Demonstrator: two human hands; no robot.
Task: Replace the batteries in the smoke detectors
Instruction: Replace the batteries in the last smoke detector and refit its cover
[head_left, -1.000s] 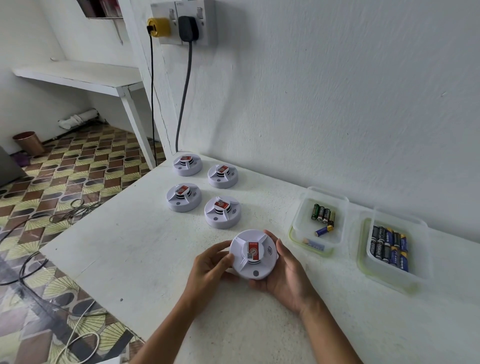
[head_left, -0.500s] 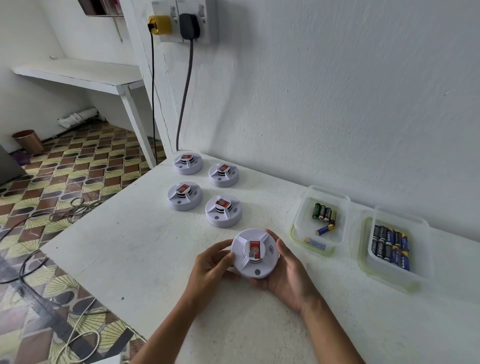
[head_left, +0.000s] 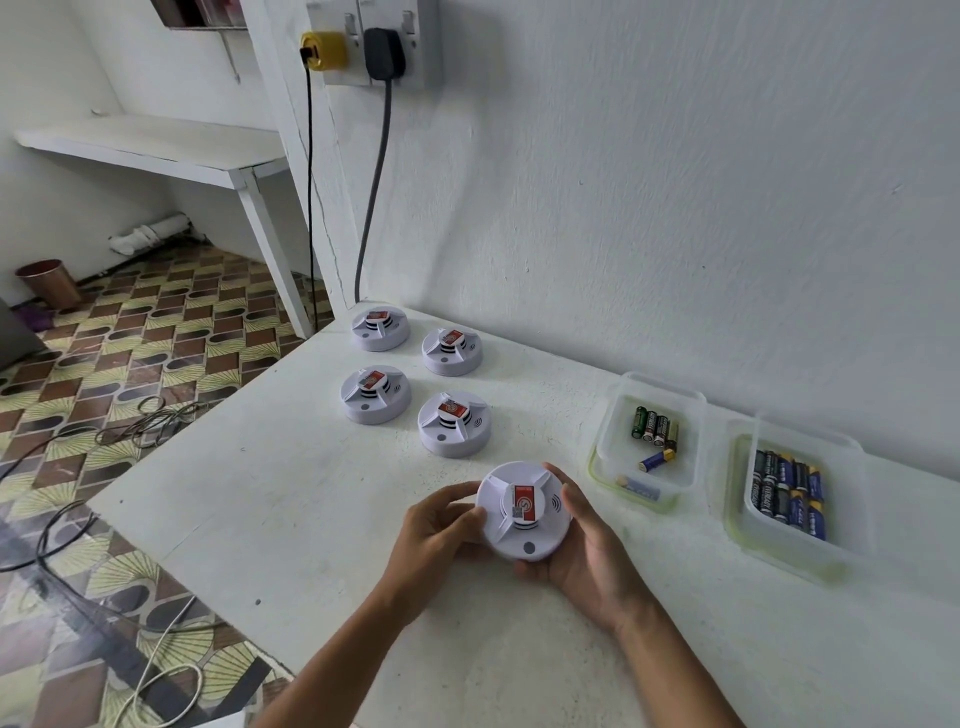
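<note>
A round white smoke detector (head_left: 523, 512) with a red label on top is held just above the white table (head_left: 270, 499). My left hand (head_left: 439, 530) grips its left rim with curled fingers. My right hand (head_left: 582, 556) cups its right side and underside. Several more white detectors (head_left: 453, 423) stand in a square group farther back. A clear tub (head_left: 649, 441) to the right holds several green and blue batteries. A second tub (head_left: 795, 493) at the far right holds a row of dark and blue batteries.
The table's left edge drops to a patterned tile floor with loose cables (head_left: 150, 421). A white wall runs behind the table, with a socket and two plugs (head_left: 363, 52) whose leads hang down. A white shelf (head_left: 156, 145) juts out at the far left.
The detector has turned slightly between my hands, its small dot now nearer me. Both hands keep their hold.
</note>
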